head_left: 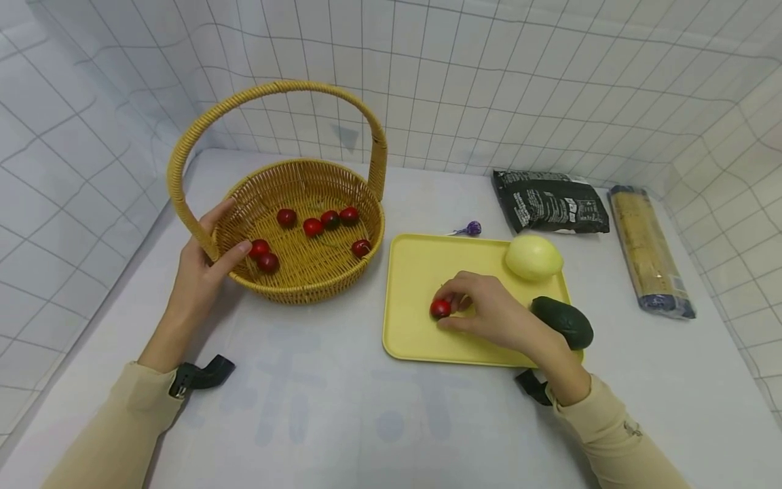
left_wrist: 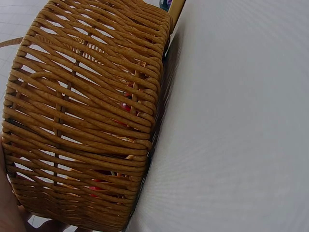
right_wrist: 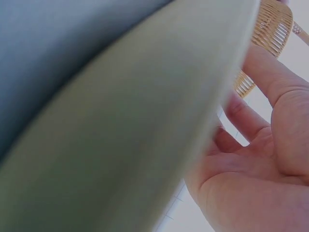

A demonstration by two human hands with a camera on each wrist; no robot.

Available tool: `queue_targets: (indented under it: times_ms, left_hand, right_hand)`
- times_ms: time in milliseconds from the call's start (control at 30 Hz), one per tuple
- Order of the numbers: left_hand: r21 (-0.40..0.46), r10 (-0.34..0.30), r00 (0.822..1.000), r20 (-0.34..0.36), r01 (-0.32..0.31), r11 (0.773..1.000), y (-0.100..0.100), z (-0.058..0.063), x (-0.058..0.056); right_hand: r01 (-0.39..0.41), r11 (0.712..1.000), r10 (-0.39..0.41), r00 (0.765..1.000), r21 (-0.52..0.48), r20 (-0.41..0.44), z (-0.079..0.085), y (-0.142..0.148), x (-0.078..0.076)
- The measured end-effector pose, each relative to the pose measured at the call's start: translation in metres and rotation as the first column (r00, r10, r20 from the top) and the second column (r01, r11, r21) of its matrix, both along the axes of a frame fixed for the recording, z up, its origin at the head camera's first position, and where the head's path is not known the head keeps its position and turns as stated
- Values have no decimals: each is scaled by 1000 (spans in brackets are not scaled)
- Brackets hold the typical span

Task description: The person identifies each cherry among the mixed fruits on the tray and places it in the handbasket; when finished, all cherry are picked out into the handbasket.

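My left hand point(head_left: 208, 261) grips the left side of a wicker basket point(head_left: 305, 291), its thumb over the rim near the tall handle. Several dark red cherries point(head_left: 286, 217) lie spread over the basket's floor. In the left wrist view the woven wall point(left_wrist: 82, 111) fills the left half. Over a yellow tray point(head_left: 409, 272), my right hand point(head_left: 489, 309) pinches one red cherry point(head_left: 440, 309) between thumb and fingers. A lemon point(head_left: 533, 258) and a dark green avocado point(head_left: 562, 322) sit on the tray's right side. The tray's blurred edge hides the fingertips in the right wrist view.
Behind the tray lie a purple-wrapped lollipop point(head_left: 470, 229) and a black packet point(head_left: 550, 202). A long clear pack of yellowish noodles point(head_left: 649, 251) rests at the far right. White gridded sheeting point(head_left: 458, 81) encloses the white table point(head_left: 318, 421) at the back and sides.
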State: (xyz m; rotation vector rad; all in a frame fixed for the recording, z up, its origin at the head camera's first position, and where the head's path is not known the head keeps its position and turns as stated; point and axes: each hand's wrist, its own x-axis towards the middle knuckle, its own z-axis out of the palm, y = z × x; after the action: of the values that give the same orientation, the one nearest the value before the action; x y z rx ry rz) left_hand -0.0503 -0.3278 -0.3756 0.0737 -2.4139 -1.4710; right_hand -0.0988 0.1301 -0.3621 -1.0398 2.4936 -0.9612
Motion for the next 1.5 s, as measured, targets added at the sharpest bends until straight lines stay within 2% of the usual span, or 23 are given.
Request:
queue_targets:
  times_ms: [233,467,700,900,1100,1333,1500]
  left_hand:
    - [10,-3,1000,-1,3,1000,0,2,0]
    - [16,-3,1000,-1,4,1000,0,1,1]
    - [17,-3,1000,1,3,1000,0,0,0]
    - [17,-8,1000,4,8,1000,0,1,1]
    - [24,-17,1000,-23,18,1000,1,0,1]
    - [19,-21,999,-29,22,1000,1,0,1]
    - [26,-20,999,-28,21,999,0,1,1]
  right_hand:
    - [-6,1000,6,1000,6,-9,1,-1,1]
    - [-19,1000,20,998,12,-59,8,-4,-2]
    - [-18,1000,16,993,-18,-115,19,-9,-8]
    - [0,999,-5,995,-50,-101,30,-17,-13]
    - [7,995,-17,994,-98,-107,39,-26,-20]
    - [-13,989,-12,987,-149,-163,52,-42,-28]
    - [-31,984,2,987,-177,-163,59,-59,-32]
